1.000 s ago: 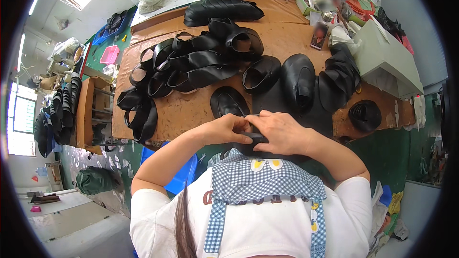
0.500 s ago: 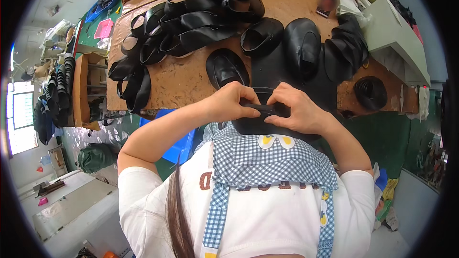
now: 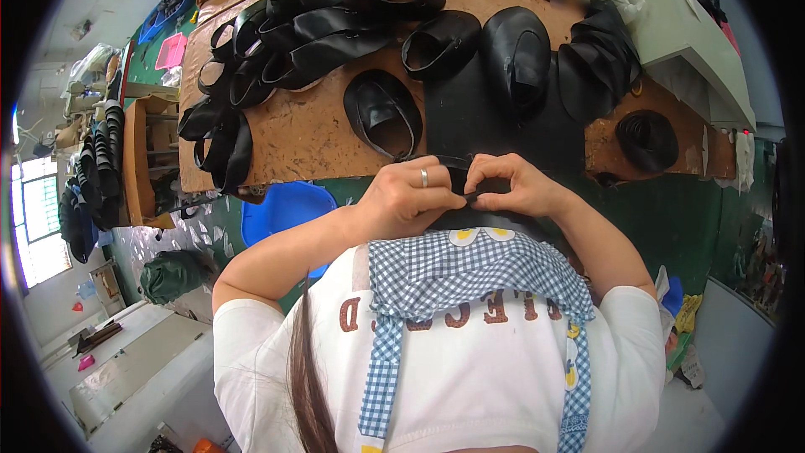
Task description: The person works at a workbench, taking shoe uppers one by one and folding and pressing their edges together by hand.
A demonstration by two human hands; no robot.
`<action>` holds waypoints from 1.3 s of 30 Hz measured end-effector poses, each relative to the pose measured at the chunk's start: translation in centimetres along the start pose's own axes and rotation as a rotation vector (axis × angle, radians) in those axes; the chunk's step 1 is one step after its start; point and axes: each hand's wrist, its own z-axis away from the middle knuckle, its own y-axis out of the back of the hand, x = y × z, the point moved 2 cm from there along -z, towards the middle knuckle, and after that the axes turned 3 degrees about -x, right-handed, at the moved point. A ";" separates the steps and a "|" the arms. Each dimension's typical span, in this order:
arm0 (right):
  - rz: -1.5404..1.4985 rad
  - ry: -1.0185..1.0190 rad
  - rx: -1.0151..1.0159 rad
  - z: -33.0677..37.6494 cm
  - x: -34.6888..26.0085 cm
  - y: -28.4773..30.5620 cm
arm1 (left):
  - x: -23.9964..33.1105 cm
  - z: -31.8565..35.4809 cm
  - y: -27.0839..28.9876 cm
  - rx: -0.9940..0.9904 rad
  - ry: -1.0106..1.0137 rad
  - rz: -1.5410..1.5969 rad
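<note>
My left hand (image 3: 407, 193), with a ring on one finger, has its fingers closed on the edge of a black leather shoe upper (image 3: 457, 176) at the table's front edge. Fingertips of my right hand (image 3: 516, 186) pinch the same piece from the other side, nearly meeting the left. Much of the piece is hidden behind both hands. Just beyond my left hand lies another black upper (image 3: 360, 117), its opening facing up. A black mat (image 3: 562, 147) extends beyond my right hand, with a closed-toe upper (image 3: 514, 54) and a looped one (image 3: 436, 46) at its far side.
Many black uppers (image 3: 335, 29) are heaped across the left of the brown table (image 3: 293, 147). Stacked black leather pieces (image 3: 597, 63) and a coiled black strip (image 3: 646, 141) lie right, near a pale box-like stand (image 3: 688, 50). A blue basin (image 3: 281, 210) is below the table's front edge.
My left hand has turned so its back shows, and its fingers have closed in toward the right hand. The held piece is folded closer between them. The whole view has shifted slightly.
</note>
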 end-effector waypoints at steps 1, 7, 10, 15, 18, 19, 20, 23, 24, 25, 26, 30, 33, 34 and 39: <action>-0.017 -0.028 -0.004 -0.1 0.0 0.0 | 0.1 -0.1 -0.1 -0.034 -0.108 -0.110; -0.036 -0.051 -0.061 -0.4 -0.3 1.1 | 0.0 -0.3 -0.2 -0.091 -0.148 -0.209; -0.006 -0.073 -0.014 -1.3 -0.2 0.6 | -0.1 -0.2 0.0 -0.094 -0.139 -0.215; 0.262 0.137 0.185 -0.3 -0.4 -1.1 | -0.7 1.1 -0.3 0.005 0.198 0.114; 0.286 0.134 0.159 -1.5 -1.5 -0.6 | -1.0 0.7 0.0 -0.003 0.108 -0.004; 0.263 0.094 0.133 -1.9 -1.9 -0.8 | -0.9 0.7 0.0 -0.013 0.010 -0.093; 0.265 0.094 0.127 -2.2 -2.8 -0.8 | -0.7 0.7 0.0 -0.007 0.013 -0.095; 0.290 -0.098 0.027 -2.8 -4.0 -0.7 | 0.0 0.7 1.1 -0.006 0.054 -0.085; 0.323 -0.048 0.040 -2.7 -4.1 -0.9 | 0.0 1.1 2.0 -0.031 0.238 0.033; 0.358 0.004 0.049 -2.5 -4.3 -0.9 | -0.1 1.5 2.4 -0.051 0.423 0.149; 0.378 0.072 0.050 -2.5 -4.1 -0.7 | 0.0 1.5 2.5 -0.032 0.355 0.149; 0.337 -0.092 0.049 -3.9 -4.7 -0.7 | -0.4 1.3 1.6 -0.018 0.021 -0.212; 0.372 -0.084 -0.023 -4.7 -6.1 -0.8 | 0.2 0.5 1.9 0.044 0.012 -0.232; 0.315 -0.132 -0.032 -4.5 -7.2 -0.6 | 0.4 0.3 2.9 0.016 0.223 -0.078; 0.190 -0.240 -0.080 -3.5 -6.8 1.2 | 1.4 -0.3 4.4 -0.079 0.413 0.141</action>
